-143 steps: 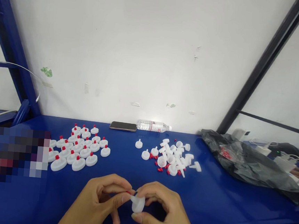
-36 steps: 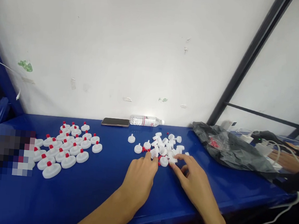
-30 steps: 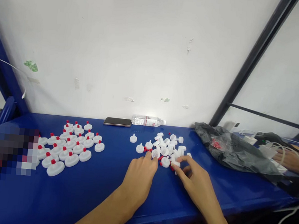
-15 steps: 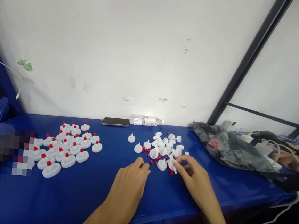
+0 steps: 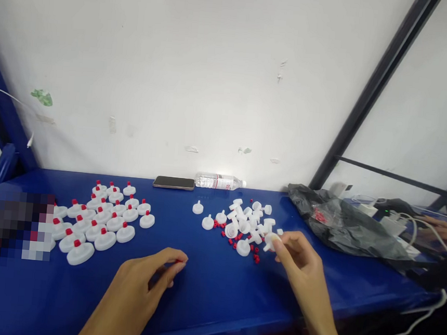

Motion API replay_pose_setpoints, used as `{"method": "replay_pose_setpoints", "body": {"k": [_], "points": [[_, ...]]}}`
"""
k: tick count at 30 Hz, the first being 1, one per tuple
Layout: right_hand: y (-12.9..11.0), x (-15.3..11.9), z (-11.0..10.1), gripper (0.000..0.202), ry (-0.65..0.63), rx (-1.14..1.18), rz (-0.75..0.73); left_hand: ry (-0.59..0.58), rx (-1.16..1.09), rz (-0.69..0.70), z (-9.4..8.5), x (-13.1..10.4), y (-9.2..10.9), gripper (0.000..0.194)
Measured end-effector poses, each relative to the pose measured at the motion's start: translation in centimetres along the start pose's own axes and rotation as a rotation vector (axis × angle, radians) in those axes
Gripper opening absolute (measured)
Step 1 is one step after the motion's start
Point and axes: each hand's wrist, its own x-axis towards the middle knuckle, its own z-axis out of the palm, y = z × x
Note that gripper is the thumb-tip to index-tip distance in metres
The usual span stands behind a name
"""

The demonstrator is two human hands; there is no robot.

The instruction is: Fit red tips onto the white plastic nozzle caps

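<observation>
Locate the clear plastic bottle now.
In the head view, the clear bottle lies along the back edge of the blue table, just right of the black-screened phone, behind the loose white plastic spouted caps.

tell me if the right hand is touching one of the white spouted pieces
Touching: the head view shows the right hand pinching a white spouted piece, thumb over its edge, spout poking out down and leftward.

Open lane runs between red-tipped lids (image 5: 115, 223) and loose white lids (image 5: 245, 227) on blue table (image 5: 205, 291); phone (image 5: 173, 183), bottle (image 5: 219, 181) close far end.
</observation>
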Motion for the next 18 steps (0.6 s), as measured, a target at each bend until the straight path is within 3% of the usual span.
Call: {"method": "replay_pose_setpoints", "body": {"k": [2, 5, 10, 14, 18], "points": [[-1.0, -0.5, 0.7, 0.031, -0.006, 0.071, -0.003, 0.03, -0.076, -0.026, -0.6, -0.1, 0.1, 0.031], [-2.6, -1.5, 2.8, 0.03, -0.131, 0.217, 0.04, 0.051, -0.208, -0.113, -1.0, -0.1, 0.2, 0.036], [-4.2, -3.5, 6.7, 0.032, -0.317, 0.41, 0.11, -0.023, -0.391, -0.258, -1.0, -0.2, 0.3, 0.052], [-4.1, -4.1, 7.8, 0.032, -0.473, 0.339, 0.159, -0.08, -0.405, -0.238, -0.7, -0.3, 0.5, 0.043], [-4.1, -4.1, 7.5, 0.03, -0.497, 0.287, 0.19, -0.091, -0.347, -0.147, -0.3, -0.7, 0.4, 0.029]]}}
